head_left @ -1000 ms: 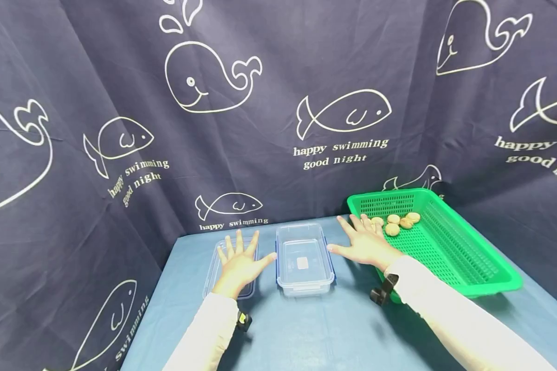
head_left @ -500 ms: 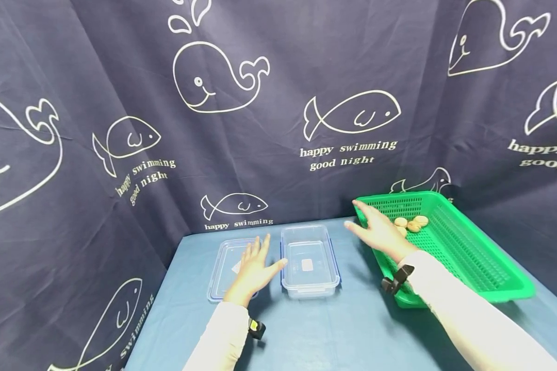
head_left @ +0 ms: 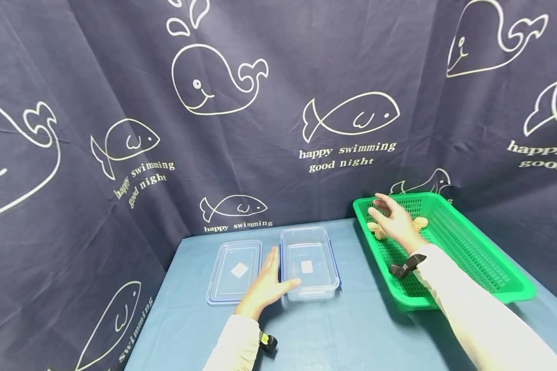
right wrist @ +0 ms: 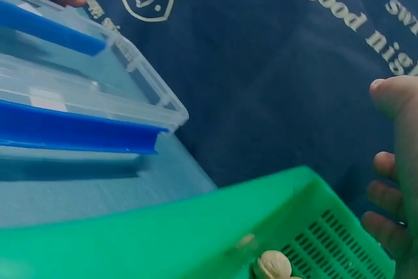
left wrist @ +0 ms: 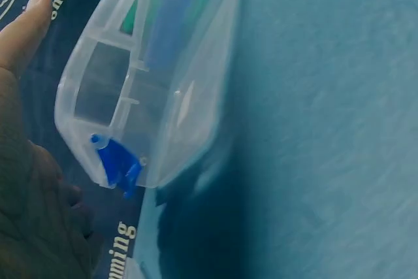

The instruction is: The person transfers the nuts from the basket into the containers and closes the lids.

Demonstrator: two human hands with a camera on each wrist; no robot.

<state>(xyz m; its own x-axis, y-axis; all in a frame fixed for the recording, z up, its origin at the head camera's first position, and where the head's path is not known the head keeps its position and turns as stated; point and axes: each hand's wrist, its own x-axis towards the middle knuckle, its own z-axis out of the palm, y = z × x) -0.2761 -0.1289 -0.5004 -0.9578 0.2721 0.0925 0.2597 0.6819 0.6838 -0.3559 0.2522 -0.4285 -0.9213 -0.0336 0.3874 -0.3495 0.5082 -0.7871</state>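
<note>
My left hand (head_left: 263, 286) hovers at the near left corner of a clear plastic food container (head_left: 307, 281) with blue side clips. Its fingers are straight, the thumb spread, and it holds nothing. In the left wrist view the container (left wrist: 147, 83) overlaps the view beside the thumb. My right hand (head_left: 397, 224) is over the left part of a green plastic basket (head_left: 485, 245), fingers loosely bent and nothing between them. Several round, pale tan pieces (head_left: 420, 222) lie in the basket, partly hidden by that hand. One seamed piece (right wrist: 274, 264) shows in the right wrist view.
A flat clear lid (head_left: 223, 273) with a blue rim and a white label lies left of the container. Blue cloth (head_left: 334, 335) covers the table. A dark curtain (head_left: 278, 170) with white fish and whale drawings hangs behind and at both sides.
My left hand has moved right, off the lid and toward the container. My right hand has first drawn in, then shifted right over the basket. Container, lid and basket have stayed put.
</note>
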